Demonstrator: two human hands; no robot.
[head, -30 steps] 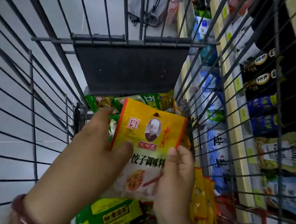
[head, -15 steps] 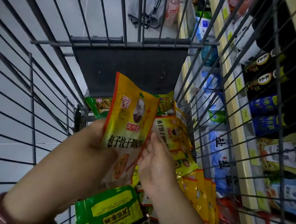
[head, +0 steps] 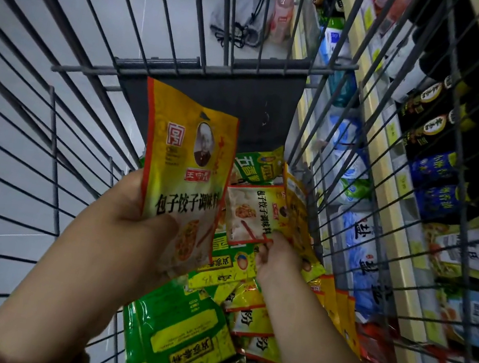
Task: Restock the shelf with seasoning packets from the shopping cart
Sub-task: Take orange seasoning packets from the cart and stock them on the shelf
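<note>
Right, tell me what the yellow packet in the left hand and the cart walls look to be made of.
Yellow packet: looks like glossy printed plastic film; it shines, bends softly, and has a flat sealed top edge. A foil lining cannot be told. Cart walls: thin grey metal wire, seemingly painted or coated, joined in a rigid grid. The dark panel at the far end looks like matte plastic.

1. The left hand (head: 133,211) is raised at centre-left of the view, its thumb pressed flat across the front of a yellow packet (head: 185,169) it holds upright, with the other fingers hidden behind.
2. The left forearm runs bare from the lower-left corner up to that hand, with a dark red band at the wrist.
3. The right hand (head: 278,258) sits lower and further right, fingers curled and pinching the lower edge of a second packet (head: 253,212).
4. The right forearm comes in bare from the bottom edge, angled up and to the left.
</note>
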